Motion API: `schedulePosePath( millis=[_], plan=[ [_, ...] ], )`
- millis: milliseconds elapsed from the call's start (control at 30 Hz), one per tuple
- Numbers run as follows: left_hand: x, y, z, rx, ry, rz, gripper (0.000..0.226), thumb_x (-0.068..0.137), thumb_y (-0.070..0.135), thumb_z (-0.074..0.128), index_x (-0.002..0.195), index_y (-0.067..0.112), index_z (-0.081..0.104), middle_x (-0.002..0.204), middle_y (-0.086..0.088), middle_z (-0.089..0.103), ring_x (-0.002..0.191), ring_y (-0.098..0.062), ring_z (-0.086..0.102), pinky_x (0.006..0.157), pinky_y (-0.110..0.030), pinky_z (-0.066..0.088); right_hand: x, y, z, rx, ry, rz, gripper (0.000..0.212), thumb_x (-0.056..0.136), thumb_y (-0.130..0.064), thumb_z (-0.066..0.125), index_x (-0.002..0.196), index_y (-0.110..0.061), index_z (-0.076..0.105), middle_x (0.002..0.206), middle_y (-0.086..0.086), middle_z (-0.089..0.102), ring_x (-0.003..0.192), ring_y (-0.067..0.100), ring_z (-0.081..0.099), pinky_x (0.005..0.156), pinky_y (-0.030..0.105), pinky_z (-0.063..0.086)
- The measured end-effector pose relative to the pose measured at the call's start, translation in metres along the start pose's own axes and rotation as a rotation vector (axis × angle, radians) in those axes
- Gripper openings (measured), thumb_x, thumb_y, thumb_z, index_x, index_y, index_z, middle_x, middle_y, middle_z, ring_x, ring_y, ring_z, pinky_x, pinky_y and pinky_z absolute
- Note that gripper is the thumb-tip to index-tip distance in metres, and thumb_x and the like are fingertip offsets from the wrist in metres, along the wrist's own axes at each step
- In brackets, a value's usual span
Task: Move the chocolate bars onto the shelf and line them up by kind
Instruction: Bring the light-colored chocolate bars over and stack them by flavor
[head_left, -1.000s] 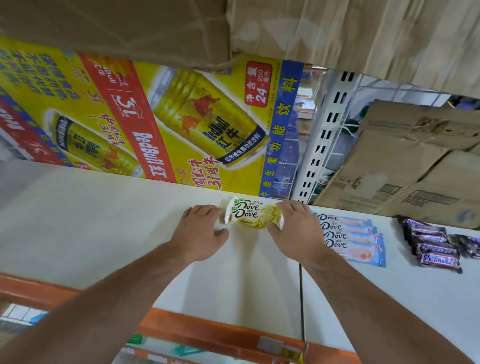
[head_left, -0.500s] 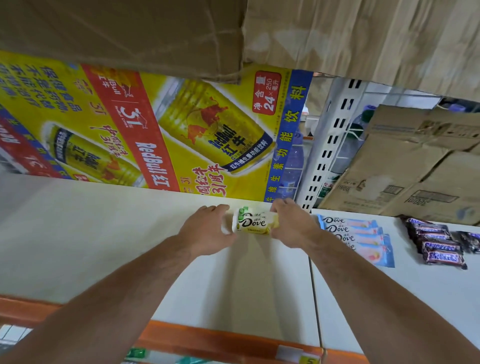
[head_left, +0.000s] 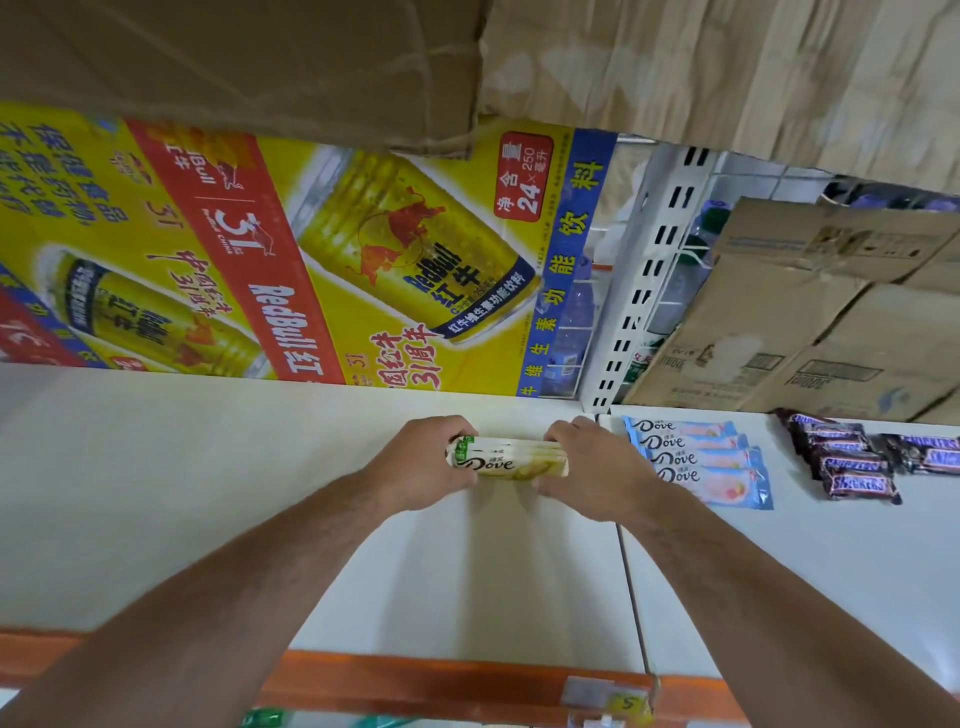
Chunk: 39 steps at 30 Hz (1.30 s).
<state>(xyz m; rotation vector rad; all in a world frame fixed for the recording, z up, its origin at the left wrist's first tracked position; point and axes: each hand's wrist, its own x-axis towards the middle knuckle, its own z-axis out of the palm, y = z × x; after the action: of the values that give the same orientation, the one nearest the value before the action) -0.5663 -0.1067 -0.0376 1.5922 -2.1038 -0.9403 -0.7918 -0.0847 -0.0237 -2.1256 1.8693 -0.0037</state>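
Both hands hold a small stack of pale yellow-and-white wrapped Dove chocolate bars (head_left: 511, 460) over the flat white shelf board (head_left: 208, 493), just in front and to the left of the white slotted metal upright (head_left: 649, 275). The left hand (head_left: 415, 467) curls its fingers round the stack's left end, and the right hand (head_left: 597, 467) closes round the right end (the wrappers lie edge-on, logo facing the camera). Whether the stack touches the board cannot be told. Just right of the upright's foot lies a fanned row of blue-and-pink wrapped Dove bars (head_left: 701, 457), and further right a row of brown Snickers bars (head_left: 852, 462). Left of the upright stands a yellow printed Red Bull carton (head_left: 311, 249); right of it lean brown cardboard boxes (head_left: 831, 312).
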Motion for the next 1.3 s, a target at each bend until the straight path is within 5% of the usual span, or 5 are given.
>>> schedulePosePath(
  millis=[133, 333, 600, 1300],
  plan=[
    [0.003, 0.006, 0.003, 0.026, 0.0, 0.043, 0.031, 0.075, 0.021, 0.077, 0.102, 0.028, 0.064, 0.099, 0.008, 0.066, 0.084, -0.009, 0.06, 0.064, -0.022, 0.046, 0.0, -0.005, 0.003, 0.05, -0.013, -0.018, 0.044, 0.09, -0.043, 0.059, 0.127, -0.021, 0.049, 0.116, 0.001, 0.05, 0.107, 0.023, 0.055, 0.085, 0.037, 0.047],
    [-0.001, 0.0, -0.004, -0.074, 0.019, -0.01, 0.023, 0.078, 0.018, 0.076, 0.097, 0.028, 0.066, 0.075, 0.008, 0.064, 0.056, -0.004, 0.052, 0.049, -0.021, 0.043, -0.002, 0.004, 0.003, 0.108, 0.04, 0.013, 0.036, 0.091, -0.039, 0.06, 0.122, -0.023, 0.054, 0.114, 0.002, 0.056, 0.105, 0.021, 0.055, 0.08, 0.033, 0.045],
    [-0.005, -0.003, -0.007, -0.131, 0.071, 0.004, 0.027, 0.077, 0.014, 0.079, 0.101, 0.024, 0.069, 0.068, 0.014, 0.058, 0.055, 0.003, 0.051, 0.053, -0.007, 0.037, -0.002, 0.004, 0.007, 0.147, 0.06, 0.03, 0.036, 0.087, -0.041, 0.062, 0.119, -0.026, 0.056, 0.11, 0.0, 0.059, 0.103, 0.02, 0.057, 0.085, 0.037, 0.05],
    [-0.005, 0.001, -0.001, -0.148, 0.093, 0.015, 0.023, 0.076, 0.01, 0.079, 0.092, 0.023, 0.068, 0.064, 0.012, 0.057, 0.052, -0.001, 0.047, 0.051, -0.01, 0.037, -0.003, 0.01, 0.006, 0.155, 0.045, -0.033, 0.027, 0.088, -0.038, 0.061, 0.114, -0.033, 0.059, 0.109, -0.007, 0.062, 0.101, 0.015, 0.058, 0.086, 0.036, 0.05]
  ],
)
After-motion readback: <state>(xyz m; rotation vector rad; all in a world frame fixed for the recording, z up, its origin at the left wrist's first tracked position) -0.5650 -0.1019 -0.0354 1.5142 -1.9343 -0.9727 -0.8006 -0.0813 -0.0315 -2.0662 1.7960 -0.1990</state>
